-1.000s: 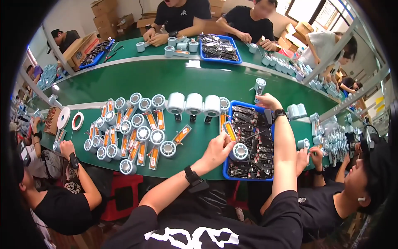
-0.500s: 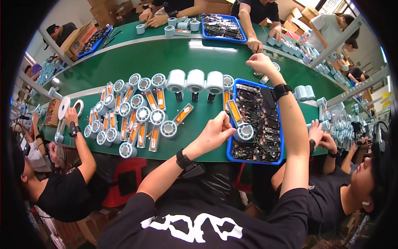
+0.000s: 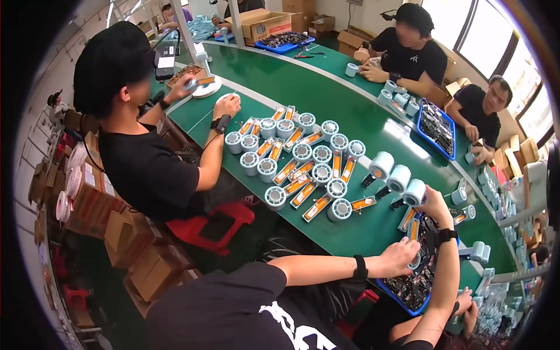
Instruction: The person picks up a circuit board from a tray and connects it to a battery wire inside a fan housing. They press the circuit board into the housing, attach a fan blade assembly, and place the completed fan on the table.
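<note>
My left hand (image 3: 398,258) is closed at the near edge of the blue tray, its fingers on a small handheld fan (image 3: 413,231) with a round pale-blue head and an open handle showing an orange battery. The hand partly covers the fan's head. My right hand (image 3: 436,206), fingers curled, is over the tray's far end, against the nearest of three pale-blue fan heads (image 3: 415,192) standing in a row. What its fingers grip is hidden. Beneath both hands, the blue tray (image 3: 402,307) holds many black parts. Another open fan handle (image 3: 406,219) lies between my hands.
Several open fans (image 3: 321,173) with orange batteries lie clustered on the green table (image 3: 256,192) to the left. A co-worker (image 3: 146,157) sits at the left, holding a fan. Across the table, two people work beside another blue tray (image 3: 436,129). A red stool (image 3: 213,224) stands below the edge.
The view has swung to the left. My right hand has drawn back from far across the table to the row of fan heads. My left hand stays at the fan by the tray.
</note>
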`<state>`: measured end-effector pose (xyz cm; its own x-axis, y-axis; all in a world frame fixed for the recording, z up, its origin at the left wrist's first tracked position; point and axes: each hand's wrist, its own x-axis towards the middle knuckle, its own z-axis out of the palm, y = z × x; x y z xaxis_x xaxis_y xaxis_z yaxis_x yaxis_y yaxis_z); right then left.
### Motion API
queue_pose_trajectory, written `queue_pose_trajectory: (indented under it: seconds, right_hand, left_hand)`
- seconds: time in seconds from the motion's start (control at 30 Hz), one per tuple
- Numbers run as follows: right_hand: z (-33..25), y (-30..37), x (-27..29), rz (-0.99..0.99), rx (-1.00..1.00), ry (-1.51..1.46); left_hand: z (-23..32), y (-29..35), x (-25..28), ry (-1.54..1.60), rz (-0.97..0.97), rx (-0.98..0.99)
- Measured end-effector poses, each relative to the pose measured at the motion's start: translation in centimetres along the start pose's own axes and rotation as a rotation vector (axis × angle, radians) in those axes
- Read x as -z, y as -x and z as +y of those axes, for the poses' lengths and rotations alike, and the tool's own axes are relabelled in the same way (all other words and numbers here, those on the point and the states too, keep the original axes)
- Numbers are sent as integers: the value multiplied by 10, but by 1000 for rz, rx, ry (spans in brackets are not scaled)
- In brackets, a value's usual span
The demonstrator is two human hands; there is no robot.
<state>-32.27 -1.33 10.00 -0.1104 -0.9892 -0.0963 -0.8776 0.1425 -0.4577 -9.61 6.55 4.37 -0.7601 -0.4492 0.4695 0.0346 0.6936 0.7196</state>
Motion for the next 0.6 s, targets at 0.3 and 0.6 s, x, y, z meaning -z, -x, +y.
queue_pose_trajectory:
  seconds: [0.3, 0.6]
  right_hand:
    - [-36, 36, 10, 275, -68, 254]
    - [-49, 79, 15, 477, -175, 238]
  left_hand:
    - [36, 41, 143, 250, -141, 6]
    - [-107, 26, 421, -499, 155, 108]
